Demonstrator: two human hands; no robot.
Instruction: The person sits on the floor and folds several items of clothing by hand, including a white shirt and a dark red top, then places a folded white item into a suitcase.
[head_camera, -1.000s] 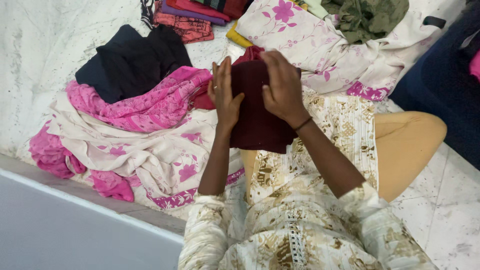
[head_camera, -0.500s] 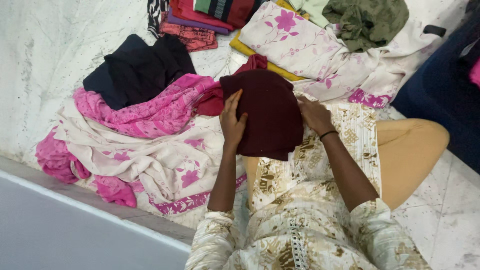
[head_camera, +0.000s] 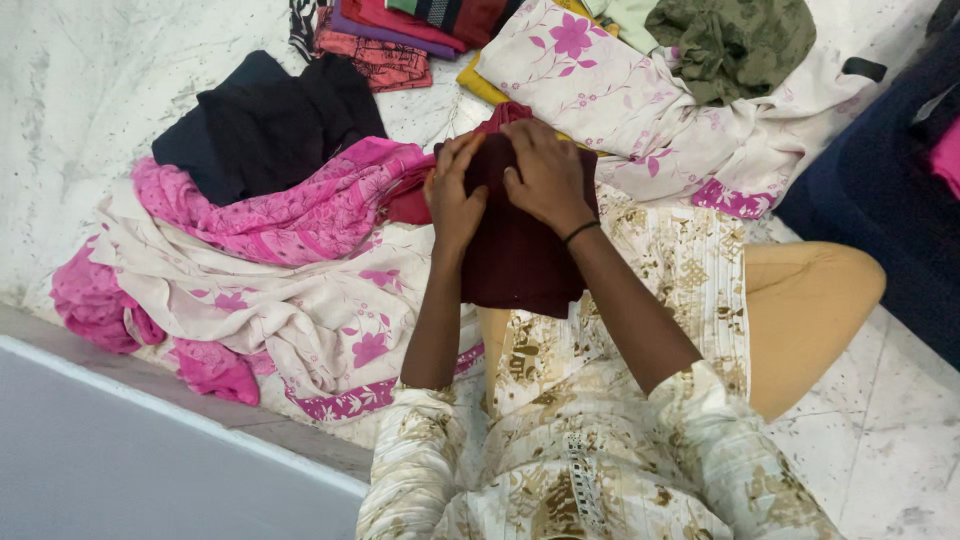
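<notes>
Fingers of our left hand (head_camera: 452, 200) and right hand (head_camera: 545, 175) pinch the top edge of the maroon cloth (head_camera: 520, 255), held above our lap beside the pink pile (head_camera: 300, 215). Soft, light and limp, we judge; best taken along that upper edge. Long axis hangs downward toward us.

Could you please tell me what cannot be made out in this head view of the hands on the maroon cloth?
- Upper part of the maroon cloth: covered by the left hand and right hand.
- Both palms: turned away, so the grip is unclear.
- Stack of folded clothes: cut off by the top edge.
- Dark blue fabric: cut off by the right edge.
- Cloth's garment type: bunched, cannot tell.
</notes>
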